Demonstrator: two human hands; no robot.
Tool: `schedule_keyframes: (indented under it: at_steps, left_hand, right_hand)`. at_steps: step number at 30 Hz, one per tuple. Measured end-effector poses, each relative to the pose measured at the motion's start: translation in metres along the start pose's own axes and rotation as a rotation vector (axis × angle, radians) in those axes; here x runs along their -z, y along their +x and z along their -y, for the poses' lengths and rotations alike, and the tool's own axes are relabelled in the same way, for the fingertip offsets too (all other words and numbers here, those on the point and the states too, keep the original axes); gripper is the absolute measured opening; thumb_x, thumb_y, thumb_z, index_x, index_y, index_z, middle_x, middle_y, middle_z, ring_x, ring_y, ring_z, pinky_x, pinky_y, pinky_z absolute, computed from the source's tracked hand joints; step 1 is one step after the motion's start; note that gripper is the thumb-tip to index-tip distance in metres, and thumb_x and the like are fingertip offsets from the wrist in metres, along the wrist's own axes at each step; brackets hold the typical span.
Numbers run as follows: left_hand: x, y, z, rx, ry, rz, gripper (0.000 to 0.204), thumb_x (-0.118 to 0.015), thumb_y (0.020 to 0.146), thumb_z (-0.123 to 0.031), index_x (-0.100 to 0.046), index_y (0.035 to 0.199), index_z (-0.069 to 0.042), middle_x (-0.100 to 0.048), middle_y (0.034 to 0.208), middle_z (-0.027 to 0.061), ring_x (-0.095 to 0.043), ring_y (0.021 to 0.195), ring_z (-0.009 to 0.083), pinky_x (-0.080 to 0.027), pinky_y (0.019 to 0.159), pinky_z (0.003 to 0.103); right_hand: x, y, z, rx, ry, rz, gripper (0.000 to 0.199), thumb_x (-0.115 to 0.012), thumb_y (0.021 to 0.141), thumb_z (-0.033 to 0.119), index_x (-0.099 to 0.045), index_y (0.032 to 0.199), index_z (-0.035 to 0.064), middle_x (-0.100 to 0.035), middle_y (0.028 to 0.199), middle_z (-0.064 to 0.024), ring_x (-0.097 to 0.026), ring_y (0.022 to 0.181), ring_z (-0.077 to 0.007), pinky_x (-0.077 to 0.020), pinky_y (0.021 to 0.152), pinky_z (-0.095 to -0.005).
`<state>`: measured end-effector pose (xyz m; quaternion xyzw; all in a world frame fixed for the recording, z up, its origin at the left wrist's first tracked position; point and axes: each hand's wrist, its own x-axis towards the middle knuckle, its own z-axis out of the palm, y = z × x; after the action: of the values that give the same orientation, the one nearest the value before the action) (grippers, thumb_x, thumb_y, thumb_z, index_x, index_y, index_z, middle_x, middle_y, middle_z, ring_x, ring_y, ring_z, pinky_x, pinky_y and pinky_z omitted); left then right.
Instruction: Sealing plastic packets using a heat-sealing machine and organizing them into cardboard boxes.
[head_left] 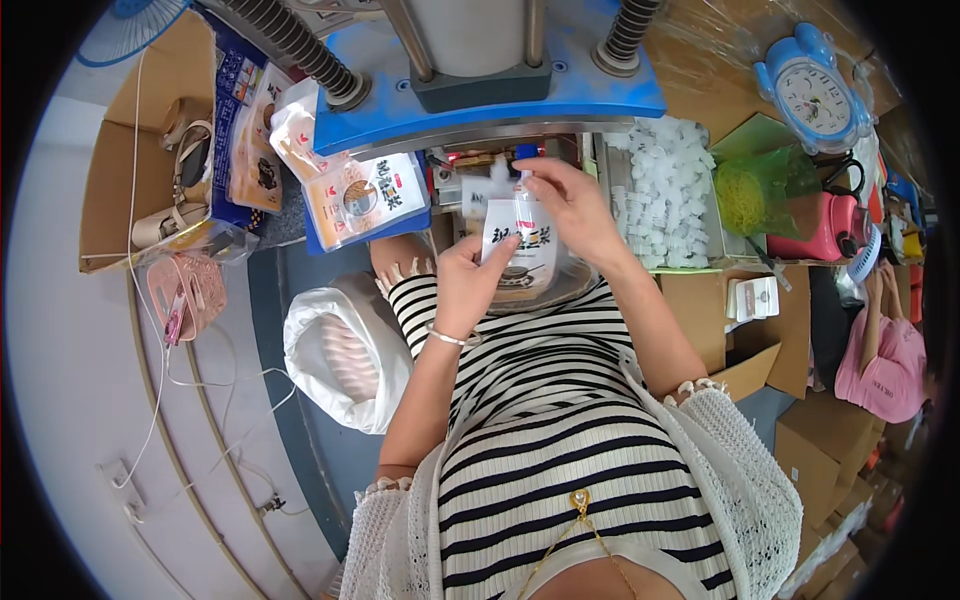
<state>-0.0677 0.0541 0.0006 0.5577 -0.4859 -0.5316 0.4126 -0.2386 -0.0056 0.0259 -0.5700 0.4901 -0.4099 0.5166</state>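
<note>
One handheld pouch (532, 252), long axis toward the press (482, 90)

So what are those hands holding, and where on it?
A white printed pouch. The left hand pinches its left edge; the right hand is near its top, its exact grip unclear.

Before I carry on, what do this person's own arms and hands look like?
The left hand and right hand are ungloved. A pale, shiny bangle circles the left wrist; none shows on the right. The white, open-knit sleeves end around the elbows in tasselled edges, leaving the forearms bare.
</note>
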Motion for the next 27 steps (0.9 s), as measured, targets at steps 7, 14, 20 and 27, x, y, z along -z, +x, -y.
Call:
schedule_keyframes:
  at_steps: [7, 14, 20, 27]
  left_hand:
    - [0.000, 0.017, 0.006, 0.009, -0.192, -0.043, 0.025, -0.066, 0.091, -0.019, -0.069, 0.093, 0.006, -0.070, 0.083, 0.0031, -0.056, 0.070, 0.0037, -0.046, 0.061, 0.023]
    - [0.022, 0.050, -0.002, 0.077, 0.197, -0.069, 0.029, -0.069, 0.088, -0.027, -0.069, 0.098, 0.001, -0.070, 0.085, 0.0073, -0.061, 0.069, 0.0107, -0.048, 0.066, 0.025]
    - [0.052, 0.026, -0.002, -0.543, 1.124, -0.698, 0.037, -0.071, 0.083, -0.029, -0.065, 0.109, -0.003, -0.067, 0.100, 0.0138, -0.063, 0.088, 0.0285, -0.049, 0.074, 0.038]
    - [0.082, 0.008, 0.016, -0.493, 1.061, -0.558, 0.032, -0.071, 0.084, -0.025, -0.065, 0.109, -0.005, -0.066, 0.098, 0.0150, -0.062, 0.089, 0.0350, -0.050, 0.073, 0.039]
  right_hand:
    - [0.014, -0.003, -0.010, 0.153, -0.425, -0.270, 0.020, -0.058, 0.090, 0.009, -0.064, 0.108, 0.0002, -0.066, 0.095, -0.0145, -0.063, 0.088, -0.0240, -0.0490, 0.079, -0.0320]
    - [0.059, -0.013, -0.018, -0.085, -1.233, -0.215, 0.013, -0.059, 0.084, 0.009, -0.063, 0.094, 0.0021, -0.065, 0.097, -0.0197, -0.063, 0.086, -0.0376, -0.0502, 0.072, -0.0438]
    - [0.061, -0.004, -0.031, 0.148, -0.935, -0.441, 0.024, -0.061, 0.077, 0.004, -0.059, 0.100, 0.0007, -0.063, 0.094, -0.0220, -0.064, 0.087, -0.0331, -0.0509, 0.074, -0.0423]
    - [0.069, -0.003, -0.025, -0.047, 0.114, -0.393, 0.017, -0.057, 0.090, 0.007, -0.059, 0.106, 0.0020, -0.065, 0.095, -0.0065, -0.061, 0.087, -0.0151, -0.0474, 0.078, -0.0289]
